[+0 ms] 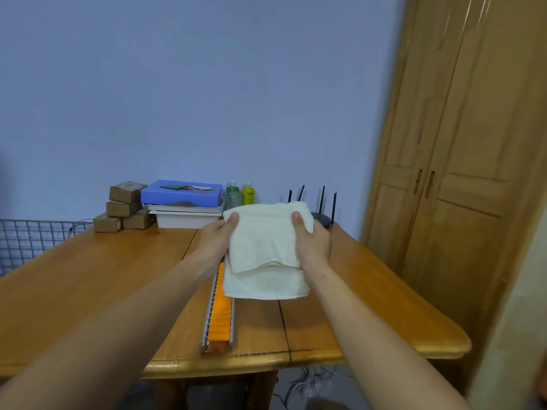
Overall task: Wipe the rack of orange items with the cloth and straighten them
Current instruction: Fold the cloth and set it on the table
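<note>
Overhead, folded cream cloth (266, 250) gripped by left hand (216, 241) and right hand (313, 244) above orange-filled rack (219, 315).

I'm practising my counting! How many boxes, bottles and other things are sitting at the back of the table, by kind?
Brown cardboard boxes: 4
Bottles, one green, one yellow: 2
Blue box: 1
White trays stacked under it: 2
Router with black antennas: 1
Total: 10
</note>
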Action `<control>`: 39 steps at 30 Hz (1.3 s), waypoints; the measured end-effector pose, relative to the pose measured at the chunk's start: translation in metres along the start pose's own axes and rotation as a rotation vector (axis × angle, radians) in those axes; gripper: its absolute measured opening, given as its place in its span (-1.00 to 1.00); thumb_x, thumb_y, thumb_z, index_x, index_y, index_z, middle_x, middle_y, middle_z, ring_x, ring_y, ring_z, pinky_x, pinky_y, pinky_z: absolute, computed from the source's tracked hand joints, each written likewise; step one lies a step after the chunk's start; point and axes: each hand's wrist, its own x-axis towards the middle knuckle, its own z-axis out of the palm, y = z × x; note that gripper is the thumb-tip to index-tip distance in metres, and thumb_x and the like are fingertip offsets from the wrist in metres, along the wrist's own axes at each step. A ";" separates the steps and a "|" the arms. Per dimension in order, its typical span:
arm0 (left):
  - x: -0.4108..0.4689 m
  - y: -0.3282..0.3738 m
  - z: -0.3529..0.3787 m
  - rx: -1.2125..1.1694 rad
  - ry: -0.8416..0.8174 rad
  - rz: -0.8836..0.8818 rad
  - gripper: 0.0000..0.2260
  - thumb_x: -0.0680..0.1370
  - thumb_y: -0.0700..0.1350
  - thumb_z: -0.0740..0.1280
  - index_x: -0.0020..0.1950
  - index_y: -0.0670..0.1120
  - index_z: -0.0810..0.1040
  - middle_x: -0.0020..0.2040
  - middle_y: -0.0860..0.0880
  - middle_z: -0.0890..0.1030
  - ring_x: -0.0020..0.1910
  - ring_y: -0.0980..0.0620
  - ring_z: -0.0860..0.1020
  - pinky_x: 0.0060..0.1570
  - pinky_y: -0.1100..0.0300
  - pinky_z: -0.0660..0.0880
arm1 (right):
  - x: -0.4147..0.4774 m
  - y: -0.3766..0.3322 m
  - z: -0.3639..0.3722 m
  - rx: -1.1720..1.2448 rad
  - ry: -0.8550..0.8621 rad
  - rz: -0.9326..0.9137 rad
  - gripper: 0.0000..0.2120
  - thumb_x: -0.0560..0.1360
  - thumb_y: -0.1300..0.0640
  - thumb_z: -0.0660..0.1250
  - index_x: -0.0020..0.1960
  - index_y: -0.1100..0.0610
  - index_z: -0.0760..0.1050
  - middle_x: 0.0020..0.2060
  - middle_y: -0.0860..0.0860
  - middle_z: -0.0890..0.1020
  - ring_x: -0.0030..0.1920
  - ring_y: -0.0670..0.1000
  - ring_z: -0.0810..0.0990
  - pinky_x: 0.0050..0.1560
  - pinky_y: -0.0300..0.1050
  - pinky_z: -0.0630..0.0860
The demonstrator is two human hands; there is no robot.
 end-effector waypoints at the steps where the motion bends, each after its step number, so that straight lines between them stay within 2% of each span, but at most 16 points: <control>1: 0.002 -0.005 0.005 0.006 0.001 0.000 -0.68 0.63 0.13 0.33 0.11 -0.11 0.66 0.03 -0.09 0.75 0.07 -0.11 0.70 0.18 -0.13 0.61 | 0.003 0.003 -0.004 -0.019 0.000 0.015 -0.60 0.53 -0.20 0.36 -0.07 0.16 0.58 -0.19 0.05 0.66 -0.19 0.01 0.61 -0.17 -0.08 0.51; 4: 0.008 -0.019 0.021 0.053 -0.011 -0.030 -0.67 0.66 0.11 0.29 0.09 -0.13 0.66 0.01 -0.10 0.73 0.00 -0.09 0.69 -0.02 0.01 0.62 | 0.011 0.015 -0.016 -0.069 -0.001 0.066 -0.69 0.54 -0.17 0.36 -0.08 0.09 0.58 -0.21 -0.04 0.64 -0.18 -0.02 0.59 -0.18 -0.11 0.49; 6: 0.011 -0.029 0.032 0.077 -0.021 -0.068 -0.71 0.67 0.09 0.27 0.00 -0.10 0.63 -0.05 -0.07 0.71 -0.11 -0.01 0.66 -0.16 0.11 0.55 | 0.017 0.027 -0.024 -0.115 0.000 0.102 -0.75 0.54 -0.18 0.36 -0.10 0.00 0.56 -0.16 -0.05 0.65 -0.13 -0.01 0.60 -0.10 -0.06 0.53; 8: 0.016 -0.040 0.040 0.102 -0.011 -0.093 -0.71 0.68 0.08 0.27 -0.06 -0.08 0.62 -0.12 -0.05 0.69 -0.17 0.01 0.63 -0.19 0.13 0.52 | 0.021 0.041 -0.031 -0.145 0.002 0.138 -0.76 0.53 -0.20 0.36 -0.07 -0.02 0.58 -0.14 -0.07 0.66 -0.09 0.00 0.62 -0.01 -0.02 0.58; 10: 0.022 -0.052 0.046 0.129 0.020 -0.102 -0.69 0.67 0.08 0.29 -0.13 -0.09 0.62 -0.15 -0.07 0.69 -0.16 -0.04 0.64 -0.17 0.10 0.55 | 0.024 0.053 -0.036 -0.170 0.002 0.173 -0.77 0.52 -0.21 0.37 -0.03 -0.06 0.59 -0.12 -0.10 0.67 -0.07 0.00 0.63 0.03 0.00 0.59; 13: 0.037 -0.074 0.052 0.197 0.075 -0.123 -0.63 0.63 0.14 0.33 -0.14 -0.13 0.66 -0.08 -0.15 0.72 -0.04 -0.18 0.69 0.05 -0.13 0.63 | 0.027 0.068 -0.041 -0.204 0.006 0.202 -0.79 0.52 -0.21 0.38 -0.06 -0.08 0.58 -0.14 -0.11 0.68 -0.09 -0.01 0.62 0.02 -0.01 0.59; 14: 0.042 -0.081 0.055 0.223 0.092 -0.135 -0.61 0.62 0.16 0.33 -0.11 -0.15 0.67 -0.07 -0.16 0.72 -0.01 -0.19 0.68 0.09 -0.15 0.63 | 0.028 0.072 -0.043 -0.222 0.006 0.208 -0.79 0.52 -0.21 0.37 -0.06 -0.07 0.58 -0.14 -0.11 0.67 -0.09 -0.01 0.62 0.01 -0.02 0.58; 19: 0.055 -0.105 0.067 0.358 0.144 -0.156 -0.58 0.63 0.17 0.32 -0.04 -0.19 0.67 -0.02 -0.16 0.70 0.00 -0.21 0.65 0.09 -0.12 0.61 | 0.034 0.091 -0.048 -0.325 -0.014 0.231 -0.75 0.55 -0.20 0.34 0.01 -0.03 0.58 -0.15 -0.12 0.63 -0.11 -0.03 0.58 -0.10 -0.09 0.50; 22: 0.059 -0.114 0.073 0.450 0.158 -0.183 -0.58 0.65 0.13 0.30 0.09 -0.24 0.65 0.06 -0.20 0.67 0.05 -0.23 0.62 0.03 -0.05 0.54 | 0.037 0.106 -0.051 -0.365 -0.036 0.259 -0.76 0.54 -0.21 0.35 0.00 -0.05 0.52 -0.16 -0.12 0.59 -0.11 0.01 0.54 -0.10 -0.11 0.44; 26: 0.061 -0.128 0.076 0.534 0.171 -0.218 -0.57 0.66 0.10 0.29 0.28 -0.26 0.58 0.19 -0.22 0.63 0.16 -0.24 0.59 0.11 -0.07 0.54 | 0.037 0.120 -0.054 -0.428 -0.063 0.277 -0.63 0.56 -0.20 0.33 0.20 0.03 0.57 -0.15 -0.10 0.52 -0.13 0.01 0.48 -0.07 -0.11 0.41; 29: 0.062 -0.135 0.079 0.586 0.175 -0.239 -0.56 0.67 0.08 0.28 0.36 -0.25 0.53 0.24 -0.22 0.60 0.20 -0.23 0.57 0.11 -0.05 0.52 | 0.036 0.127 -0.055 -0.505 -0.087 0.276 -0.59 0.56 -0.23 0.31 0.23 0.05 0.56 -0.10 -0.07 0.56 -0.19 -0.01 0.45 -0.08 -0.09 0.41; 34: 0.061 -0.145 0.082 0.637 0.176 -0.275 -0.58 0.67 0.06 0.28 0.36 -0.24 0.51 0.20 -0.19 0.61 0.05 -0.13 0.53 0.01 0.03 0.48 | 0.033 0.136 -0.055 -0.689 -0.068 0.292 -0.50 0.53 -0.31 0.29 0.27 0.02 0.54 0.10 -0.01 0.63 -0.05 0.08 0.52 0.01 -0.03 0.49; 39: 0.062 -0.150 0.082 0.701 0.162 -0.267 -0.56 0.66 0.08 0.29 0.34 -0.26 0.53 0.21 -0.22 0.62 0.19 -0.21 0.58 0.12 -0.02 0.53 | 0.032 0.139 -0.053 -0.834 -0.058 0.280 -0.49 0.52 -0.33 0.28 0.23 0.03 0.56 0.07 0.00 0.65 0.00 0.10 0.58 -0.05 -0.05 0.51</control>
